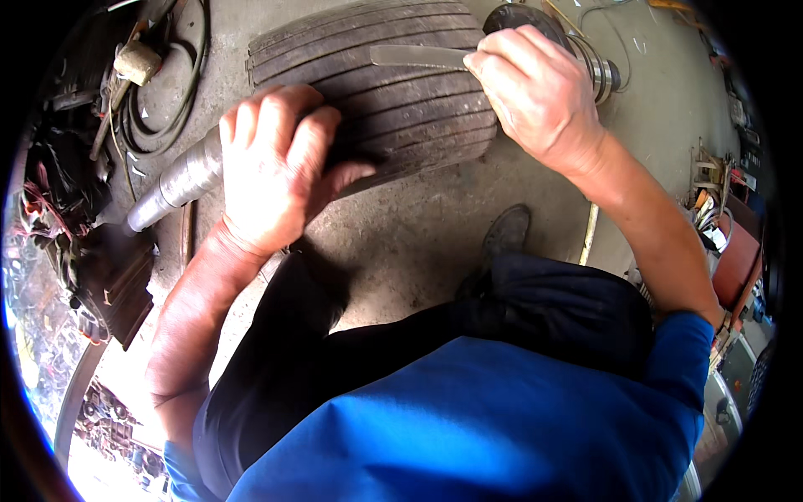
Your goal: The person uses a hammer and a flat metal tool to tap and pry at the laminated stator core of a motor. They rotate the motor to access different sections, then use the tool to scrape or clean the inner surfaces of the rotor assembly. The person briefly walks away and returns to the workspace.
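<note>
A worn, ribbed tire lies across the top of the view, in front of me. My right hand is closed over its right side, gripping one end of a flat grey metal strip that points left along the tread. At the tire's left end my left hand is closed, fingers curled down and thumb stretched toward the tread. A round metal shaft runs from the lower left up to this hand, which hides where it meets the tire. What the left fingers grip is hidden.
A dark flange and a shiny ringed metal end stand beyond the tire at right. A coiled hose lies on the concrete floor at left, near dark clutter. My shoe is below the tire; a red box stands far right.
</note>
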Demonstrator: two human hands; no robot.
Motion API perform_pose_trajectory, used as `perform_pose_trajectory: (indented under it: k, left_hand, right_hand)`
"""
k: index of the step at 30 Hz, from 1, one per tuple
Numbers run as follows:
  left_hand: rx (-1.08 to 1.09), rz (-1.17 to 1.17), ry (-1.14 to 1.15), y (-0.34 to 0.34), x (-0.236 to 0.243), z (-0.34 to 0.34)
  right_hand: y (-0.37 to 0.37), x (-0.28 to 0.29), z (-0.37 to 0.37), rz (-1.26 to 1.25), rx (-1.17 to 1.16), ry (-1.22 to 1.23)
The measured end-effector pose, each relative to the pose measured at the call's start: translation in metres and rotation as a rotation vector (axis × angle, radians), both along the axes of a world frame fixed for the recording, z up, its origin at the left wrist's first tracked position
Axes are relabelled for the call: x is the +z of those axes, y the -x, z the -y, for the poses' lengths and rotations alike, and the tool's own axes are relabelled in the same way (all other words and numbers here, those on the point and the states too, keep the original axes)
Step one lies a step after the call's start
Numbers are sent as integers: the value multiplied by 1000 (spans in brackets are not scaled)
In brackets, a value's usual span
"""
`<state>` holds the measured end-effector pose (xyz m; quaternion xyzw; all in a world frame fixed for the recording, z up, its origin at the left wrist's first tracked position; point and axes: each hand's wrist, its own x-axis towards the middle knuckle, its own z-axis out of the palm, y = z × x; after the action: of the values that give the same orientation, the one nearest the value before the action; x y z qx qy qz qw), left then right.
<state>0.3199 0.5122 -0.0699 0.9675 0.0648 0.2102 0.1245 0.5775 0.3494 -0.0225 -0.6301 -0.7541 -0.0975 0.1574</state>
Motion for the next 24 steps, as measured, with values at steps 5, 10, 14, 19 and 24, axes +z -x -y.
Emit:
perform_pose_trajectory:
  k: [5, 10, 14, 19, 24]
  left_hand:
    - [59, 44, -102, 3, 1, -34]
    - [-25, -210, -9, -33, 8, -72]
    - [-1, -405, -45, -70, 20, -73]
    - [72, -208, -220, -71, 5, -54]
    - [-10, -159, -494, -69, -23, -10]
  right_hand:
    - [7, -23, 25, 204, 14, -108]
    - [58, -74, 41, 32, 155, 61]
    - [59, -131, 68, -135, 327, 329]
    - [20, -135, 85, -142, 22, 588]
    - [8, -137, 95, -277, -178, 685]
